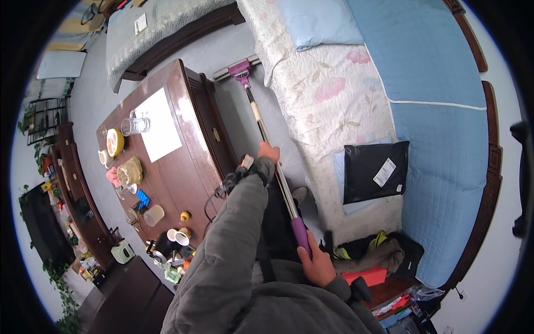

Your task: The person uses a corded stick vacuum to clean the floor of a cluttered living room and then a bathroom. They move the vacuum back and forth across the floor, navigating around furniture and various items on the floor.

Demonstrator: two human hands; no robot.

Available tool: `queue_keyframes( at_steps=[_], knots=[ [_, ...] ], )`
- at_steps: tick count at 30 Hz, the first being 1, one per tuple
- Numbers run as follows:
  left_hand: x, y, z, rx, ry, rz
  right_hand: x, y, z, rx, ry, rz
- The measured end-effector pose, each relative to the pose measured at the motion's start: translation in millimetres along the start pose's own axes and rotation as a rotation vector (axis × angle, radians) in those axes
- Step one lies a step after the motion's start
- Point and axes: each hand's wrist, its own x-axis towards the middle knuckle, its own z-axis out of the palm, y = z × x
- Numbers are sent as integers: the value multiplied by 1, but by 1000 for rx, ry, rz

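Observation:
A long-handled mop [266, 133] with a purple head and a wide, flat bar reaches away from me, down the gap between the wooden table and the sofa. Its bar [222, 73] lies on the grey floor at the gap's far end. My left hand [270, 152] is closed round the metal pole about midway along. Lower down, my right hand [318, 263] grips the purple handle near its end. A strap and cable sit round my left wrist. The underside of the mop's bar is hidden.
The brown table [194, 167] on the left holds a white sheet [160, 125], a glass pitcher [135, 126], cups and a yellow bowl. To the right, the sofa's floral cover [311, 106] carries a black package [375, 172]. A grey-covered seat [167, 25] stands beyond.

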Motion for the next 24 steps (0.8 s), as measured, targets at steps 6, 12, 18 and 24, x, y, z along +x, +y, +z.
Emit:
queue_keyframes(
  at_steps=[6, 12, 18, 24],
  knots=[
    [-13, -93, 57, 163, 21, 40, -38, 79, -1, -140, 19, -54],
    [-148, -201, 130, 215, -22, -152, -135, 220, -23, -201, -30, -31],
    [-247, -259, 147, -67, -297, -325, -222, 273, -26, -194, -20, 125],
    [-195, -239, 130, -190, -190, -85, -177, 240, -17, -187, 118, -41]
  ],
)
